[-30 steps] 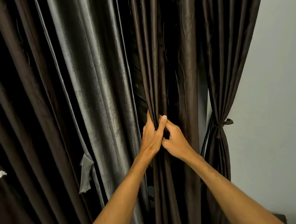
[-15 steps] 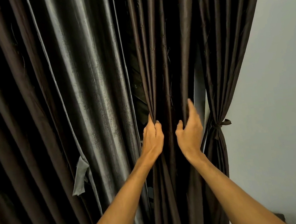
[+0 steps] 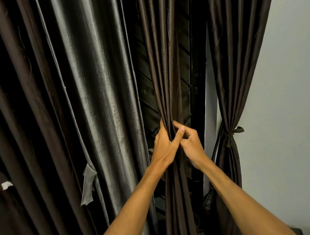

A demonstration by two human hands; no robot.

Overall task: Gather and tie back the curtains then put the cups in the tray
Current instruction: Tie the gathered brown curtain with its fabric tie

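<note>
Now both hands grip one gathered brown curtain (image 3: 162, 75) at centre: the left hand (image 3: 164, 146) wraps its left edge, the right hand (image 3: 192, 146) closes against it, thumbs overlapping. Half a second ago the right hand was open and apart, further right. A dark gap shows on each side of the bundle. Three curtains are visible: this one, a grey curtain (image 3: 99, 96) at left, and a tied curtain (image 3: 237, 56) beside the wall (image 3: 291, 104). No cups visible.
</note>
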